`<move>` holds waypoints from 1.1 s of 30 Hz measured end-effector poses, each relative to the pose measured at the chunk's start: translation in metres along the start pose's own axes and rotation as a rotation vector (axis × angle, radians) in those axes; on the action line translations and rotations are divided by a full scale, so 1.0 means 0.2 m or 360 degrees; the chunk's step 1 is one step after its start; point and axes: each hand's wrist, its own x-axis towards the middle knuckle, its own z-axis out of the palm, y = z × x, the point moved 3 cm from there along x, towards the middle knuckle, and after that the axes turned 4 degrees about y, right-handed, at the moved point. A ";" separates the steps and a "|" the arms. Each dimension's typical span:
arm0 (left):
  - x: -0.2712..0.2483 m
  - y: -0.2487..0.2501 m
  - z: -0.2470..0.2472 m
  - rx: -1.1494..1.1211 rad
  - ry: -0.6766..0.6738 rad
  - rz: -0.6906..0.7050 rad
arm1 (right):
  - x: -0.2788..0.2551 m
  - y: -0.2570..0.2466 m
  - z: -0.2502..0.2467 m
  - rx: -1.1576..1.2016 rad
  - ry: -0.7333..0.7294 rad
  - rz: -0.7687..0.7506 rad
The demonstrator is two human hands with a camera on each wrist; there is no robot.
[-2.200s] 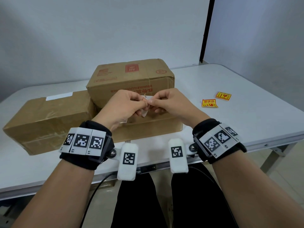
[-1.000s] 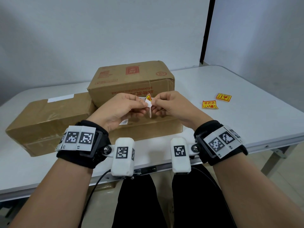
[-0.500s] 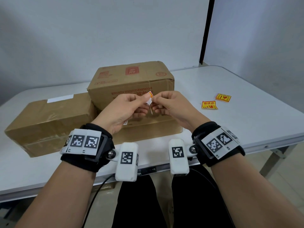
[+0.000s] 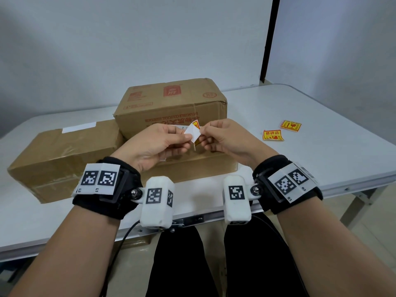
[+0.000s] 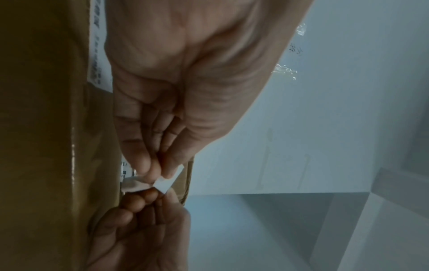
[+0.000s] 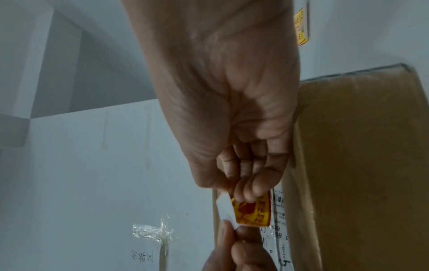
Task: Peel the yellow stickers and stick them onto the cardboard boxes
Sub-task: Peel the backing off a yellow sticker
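Above the cardboard boxes, both hands hold one yellow sticker (image 4: 196, 125) that is partly split from its white backing (image 4: 191, 134). My left hand (image 4: 186, 137) pinches the backing between thumb and fingertips, as the left wrist view shows at the backing (image 5: 163, 184). My right hand (image 4: 203, 133) pinches the yellow sticker (image 6: 254, 210) by its edge, and the backing (image 6: 223, 207) folds away to the left. A tall printed box (image 4: 171, 103) stands behind the hands, a long box (image 4: 64, 155) lies to the left, and a low box (image 4: 205, 168) lies beneath them.
Two loose yellow stickers (image 4: 272, 135) (image 4: 290, 126) lie on the white table (image 4: 321, 159) to the right of the boxes. Crumpled clear tape (image 6: 153, 232) is stuck to the tabletop. The table's front edge runs just under my wrists.
The white backing has come further away from the yellow sticker and now shows as a broad flap. Both hands have stayed above the low box.
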 end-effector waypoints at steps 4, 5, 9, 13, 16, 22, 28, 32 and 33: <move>0.00 0.00 0.01 -0.0083 0.0022 0.0030 | 0.01 0.00 0.00 0.0116 0.0032 0.0002; 0.01 0.00 0.01 -0.0089 0.0040 0.0047 | 0.01 -0.01 0.00 0.0170 0.0032 0.0019; 0.02 -0.01 0.00 -0.0063 0.0147 0.0128 | 0.01 -0.01 0.00 0.0150 0.0025 0.0093; 0.04 0.00 0.01 0.0053 0.0229 0.0218 | 0.02 0.00 0.02 -0.0075 0.0139 0.0001; 0.03 0.00 0.02 0.0201 0.0285 0.0281 | 0.02 0.00 0.02 -0.0142 0.0218 -0.0035; 0.01 0.02 0.02 0.0326 0.0273 0.0303 | 0.02 -0.02 0.01 -0.0174 0.0058 0.0049; 0.01 0.05 -0.01 0.0375 0.0183 0.0254 | 0.02 -0.02 0.00 -0.0090 -0.0025 0.0102; 0.01 0.06 -0.03 0.0335 0.0093 0.0186 | 0.02 -0.02 0.00 -0.0030 -0.0094 0.0131; 0.01 0.06 -0.03 0.0316 0.0065 0.0163 | 0.02 -0.02 0.00 -0.0010 -0.0112 0.0144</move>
